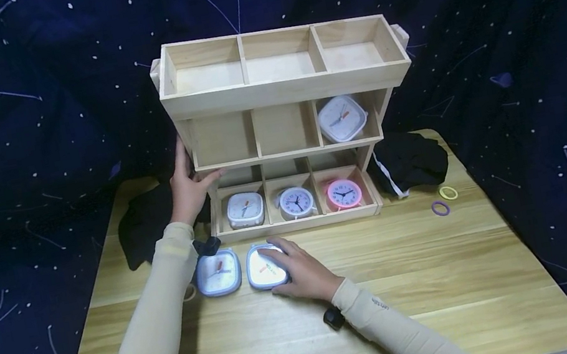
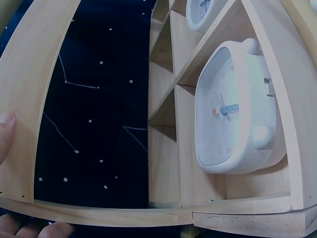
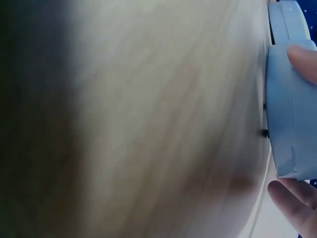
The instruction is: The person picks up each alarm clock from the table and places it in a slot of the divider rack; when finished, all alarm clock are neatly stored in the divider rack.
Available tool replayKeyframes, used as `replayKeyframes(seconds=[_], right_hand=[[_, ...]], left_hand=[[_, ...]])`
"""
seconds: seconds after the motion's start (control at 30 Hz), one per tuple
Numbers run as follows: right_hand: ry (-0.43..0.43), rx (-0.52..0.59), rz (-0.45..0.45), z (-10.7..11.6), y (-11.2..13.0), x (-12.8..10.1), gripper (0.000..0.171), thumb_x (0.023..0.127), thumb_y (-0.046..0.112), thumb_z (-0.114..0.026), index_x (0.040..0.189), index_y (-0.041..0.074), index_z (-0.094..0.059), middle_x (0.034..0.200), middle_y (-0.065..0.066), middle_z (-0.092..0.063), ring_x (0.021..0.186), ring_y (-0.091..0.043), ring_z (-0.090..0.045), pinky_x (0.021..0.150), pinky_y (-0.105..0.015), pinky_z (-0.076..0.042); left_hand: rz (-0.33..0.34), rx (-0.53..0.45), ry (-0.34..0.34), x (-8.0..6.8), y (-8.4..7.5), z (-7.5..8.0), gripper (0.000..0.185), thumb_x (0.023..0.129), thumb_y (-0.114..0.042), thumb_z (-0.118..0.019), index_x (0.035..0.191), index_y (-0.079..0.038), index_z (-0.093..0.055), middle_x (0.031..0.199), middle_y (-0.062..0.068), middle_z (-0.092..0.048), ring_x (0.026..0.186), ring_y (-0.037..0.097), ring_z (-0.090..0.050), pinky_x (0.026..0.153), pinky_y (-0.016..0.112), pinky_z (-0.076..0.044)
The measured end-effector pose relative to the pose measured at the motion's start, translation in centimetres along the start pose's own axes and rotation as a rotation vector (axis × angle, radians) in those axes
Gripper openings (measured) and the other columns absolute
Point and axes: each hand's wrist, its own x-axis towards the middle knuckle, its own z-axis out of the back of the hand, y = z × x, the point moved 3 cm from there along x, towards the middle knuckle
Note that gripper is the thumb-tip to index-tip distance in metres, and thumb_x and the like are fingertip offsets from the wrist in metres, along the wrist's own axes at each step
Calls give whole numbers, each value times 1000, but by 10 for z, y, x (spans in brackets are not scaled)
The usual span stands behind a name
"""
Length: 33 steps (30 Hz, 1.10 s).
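Note:
A three-tier wooden shelf (image 1: pixel 279 90) stands at the back of the table. My left hand (image 1: pixel 187 184) grips its left side wall, thumb in front and fingers along the outside; the left wrist view shows my left hand (image 2: pixel 20 181) on that wall beside a white square clock (image 2: pixel 233 109) in a compartment. My right hand (image 1: pixel 290 267) lies over a pale blue square clock (image 1: pixel 264 268) flat on the table, fingers on its far edge and thumb on its near edge. In the right wrist view that clock (image 3: pixel 292 114) sits pinched between a finger and the thumb. A second blue clock (image 1: pixel 217 273) lies just left of it.
The bottom tier holds a white square clock (image 1: pixel 245 209), a round white clock (image 1: pixel 296 202) and a round pink clock (image 1: pixel 344 193); a pale square clock (image 1: pixel 343 118) sits in the middle tier's right cell. Black cloths (image 1: pixel 408 161) flank the shelf. Yellow (image 1: pixel 448 193) and purple (image 1: pixel 440 208) rings lie at right.

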Motion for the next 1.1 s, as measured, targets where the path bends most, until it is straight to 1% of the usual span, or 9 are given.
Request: replayKeyframes(seconds=[0.27,0.4,0.5,0.63,0.77,0.9,1.0,1.1], right_hand=[[5,4,-30,4,-2,-1,85,82,33,-94,155,21,-53,171,-12,-40,155,-35,-44,124,-57,-44],[-29,3,-31,7,-3,-1,85,79,34,-96,152,19,-56,167,-15,-46,150,-37,-49,120,-58,-47],[-60,-6,-40,8,-4,-1,85,77,36,-97,150,18,-59,161,-15,-52,146,-37,-54,118,-56,-50],[-70,-9,-52,11,-5,-2,83,77,39,-97,148,17,-61,156,-12,-56,142,-36,-57,117,-54,-51],[-103,12,-35,21,-4,-2,80,77,40,-97,145,17,-63,155,-15,-56,142,-38,-57,116,-58,-51],[-192,38,7,44,0,4,77,77,39,-96,143,16,-64,157,-18,-55,146,-42,-53,117,-63,-48],[-308,42,48,68,3,13,73,76,35,-98,137,14,-65,156,-19,-56,145,-43,-54,117,-65,-48],[-445,34,88,94,6,24,69,74,32,-99,131,12,-65,154,-18,-57,142,-41,-56,116,-62,-49]], left_hand=[[-8,16,3,-1,1,0,115,93,-17,-85,171,-43,-5,181,-7,-13,167,25,-19,131,58,-29],[-16,19,-1,0,1,0,114,93,-17,-85,171,-43,-6,181,-8,-13,167,25,-19,131,58,-30],[-19,19,-2,0,1,0,114,93,-16,-85,171,-43,-6,181,-7,-12,167,25,-19,131,59,-30],[-10,21,4,0,2,0,113,94,-16,-84,171,-43,-6,182,-7,-12,168,26,-19,131,58,-30],[-5,20,4,-1,0,0,114,93,-16,-84,172,-42,-6,182,-6,-12,168,27,-19,131,58,-30],[-4,22,5,-2,-1,0,114,93,-17,-85,172,-42,-6,182,-5,-11,167,28,-19,131,58,-30],[-12,12,2,-2,-1,1,114,93,-15,-85,172,-42,-7,182,-4,-13,167,28,-19,131,57,-30],[-19,-2,-2,-2,-1,-1,114,92,-14,-85,171,-44,-8,181,-4,-15,167,27,-20,131,57,-30]])
